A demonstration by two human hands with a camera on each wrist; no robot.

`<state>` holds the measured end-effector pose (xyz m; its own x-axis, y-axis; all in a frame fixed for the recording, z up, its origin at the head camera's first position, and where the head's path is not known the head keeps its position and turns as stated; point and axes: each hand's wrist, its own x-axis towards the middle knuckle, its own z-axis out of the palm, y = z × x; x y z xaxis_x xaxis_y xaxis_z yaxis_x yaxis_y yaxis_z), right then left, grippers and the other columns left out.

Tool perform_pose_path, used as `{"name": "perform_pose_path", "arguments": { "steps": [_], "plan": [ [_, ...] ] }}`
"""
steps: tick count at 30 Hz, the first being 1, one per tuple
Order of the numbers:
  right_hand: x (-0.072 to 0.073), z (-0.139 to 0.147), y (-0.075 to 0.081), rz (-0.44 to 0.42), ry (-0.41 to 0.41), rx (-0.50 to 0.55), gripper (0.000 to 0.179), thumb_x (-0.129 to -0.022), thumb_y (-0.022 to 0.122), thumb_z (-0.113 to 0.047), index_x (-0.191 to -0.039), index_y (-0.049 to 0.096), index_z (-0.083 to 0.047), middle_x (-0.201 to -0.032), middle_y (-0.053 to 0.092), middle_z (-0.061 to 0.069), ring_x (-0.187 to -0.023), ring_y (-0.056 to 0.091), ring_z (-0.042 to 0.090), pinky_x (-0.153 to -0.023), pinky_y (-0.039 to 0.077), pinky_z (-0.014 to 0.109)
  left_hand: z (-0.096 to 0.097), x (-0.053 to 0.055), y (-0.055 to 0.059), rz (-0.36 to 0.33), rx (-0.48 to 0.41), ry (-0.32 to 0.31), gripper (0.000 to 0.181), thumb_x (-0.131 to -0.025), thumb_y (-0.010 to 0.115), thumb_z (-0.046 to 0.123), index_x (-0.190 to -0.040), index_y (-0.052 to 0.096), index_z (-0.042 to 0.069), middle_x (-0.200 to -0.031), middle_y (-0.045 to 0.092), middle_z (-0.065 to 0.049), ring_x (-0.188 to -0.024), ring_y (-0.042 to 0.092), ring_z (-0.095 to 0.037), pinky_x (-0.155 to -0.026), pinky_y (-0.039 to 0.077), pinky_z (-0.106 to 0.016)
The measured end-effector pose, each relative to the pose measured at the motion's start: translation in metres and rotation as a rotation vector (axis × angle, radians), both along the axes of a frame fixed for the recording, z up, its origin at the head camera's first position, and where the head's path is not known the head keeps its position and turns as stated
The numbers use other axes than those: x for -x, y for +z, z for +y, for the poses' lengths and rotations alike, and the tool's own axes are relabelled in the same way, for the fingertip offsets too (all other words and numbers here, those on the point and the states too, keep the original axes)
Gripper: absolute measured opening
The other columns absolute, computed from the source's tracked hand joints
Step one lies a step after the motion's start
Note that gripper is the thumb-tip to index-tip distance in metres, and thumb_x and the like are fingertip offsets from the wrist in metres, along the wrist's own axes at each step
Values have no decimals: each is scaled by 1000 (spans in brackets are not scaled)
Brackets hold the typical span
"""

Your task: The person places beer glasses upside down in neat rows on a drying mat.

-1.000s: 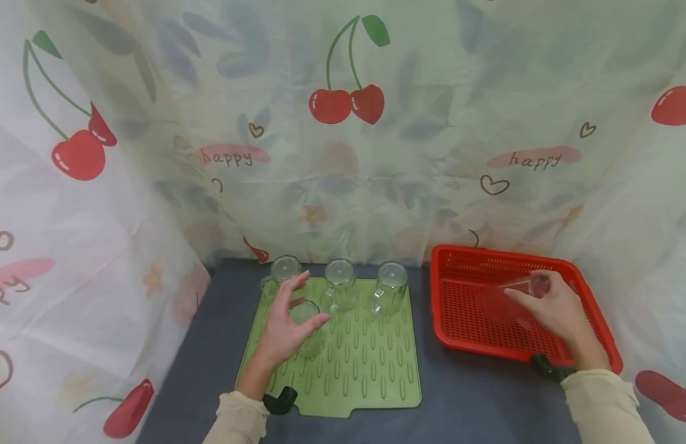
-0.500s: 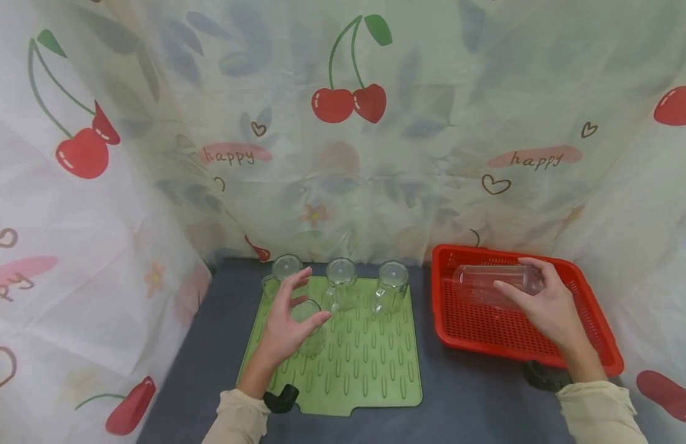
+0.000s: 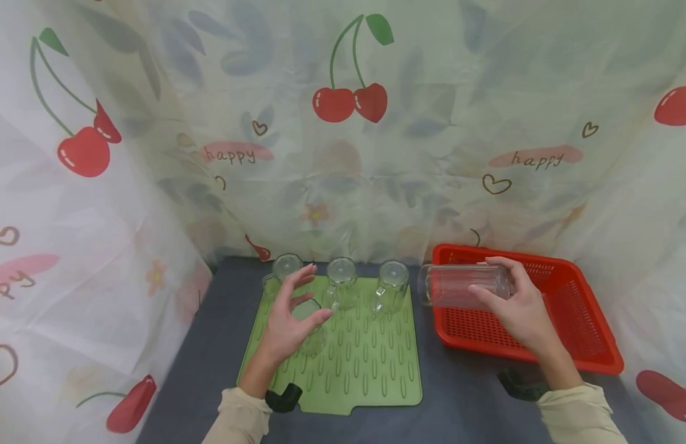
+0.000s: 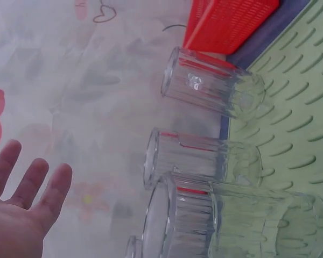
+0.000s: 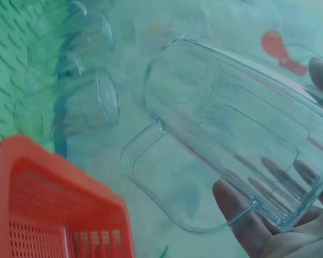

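Note:
A clear glass mug (image 3: 451, 287) lies sideways in the air over the left part of the red basket (image 3: 482, 349). My right hand (image 3: 523, 308) grips it around the base end; its handle (image 5: 151, 188) shows in the right wrist view. Over the green ribbed mat (image 3: 371, 376), my left hand (image 3: 284, 330) has its thumb and fingers spread beside an upturned glass (image 3: 314, 340), partly hidden by that hand. Along the mat's back edge stand three upturned mugs: a left one (image 3: 286, 266), a middle one (image 3: 343, 288) and a right one (image 3: 392, 288).
Mat and basket sit side by side on a dark grey tabletop (image 3: 448, 401). A printed curtain (image 3: 376, 185) with cherries encloses the back and both sides. In the right wrist view the basket's perforated wall (image 5: 70, 193) rises below the held mug.
My right hand has lifted the mug out of the basket's middle and carried it left, turning it lengthwise toward the mat. The left hand has hardly moved.

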<state>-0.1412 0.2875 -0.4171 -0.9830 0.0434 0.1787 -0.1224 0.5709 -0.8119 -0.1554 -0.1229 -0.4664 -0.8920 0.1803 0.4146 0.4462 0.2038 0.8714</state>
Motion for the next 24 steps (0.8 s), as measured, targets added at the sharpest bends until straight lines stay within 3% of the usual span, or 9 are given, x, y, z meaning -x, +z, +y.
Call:
{"name": "perform_pose_path", "arguments": {
  "steps": [12,19,24],
  "plan": [
    [-4,-27,-2,65,88,88,59,-96,72,-22,-146,42,-17,-136,53,1,-105,58,1,-76,60,17,5,-1,5,26,-26,-42,80,-88,79,5,-155,40,21,-158,43,-8,-143,42,-40,-110,48,-57],
    [-9,-43,0,117,170,151,57,-93,74,-10,-142,45,-12,-135,56,-7,-105,61,1,-78,61,19,8,-3,8,26,-38,-75,82,-86,80,3,-156,39,19,-158,42,-10,-144,43,-34,-110,49,-55],
    [-12,-52,0,95,227,234,58,-93,73,-5,-143,42,-10,-134,55,-12,-104,63,3,-76,63,24,12,-2,10,8,-9,-120,90,-84,83,7,-158,34,22,-162,37,-8,-146,39,-31,-112,47,-57]
  ]
}}
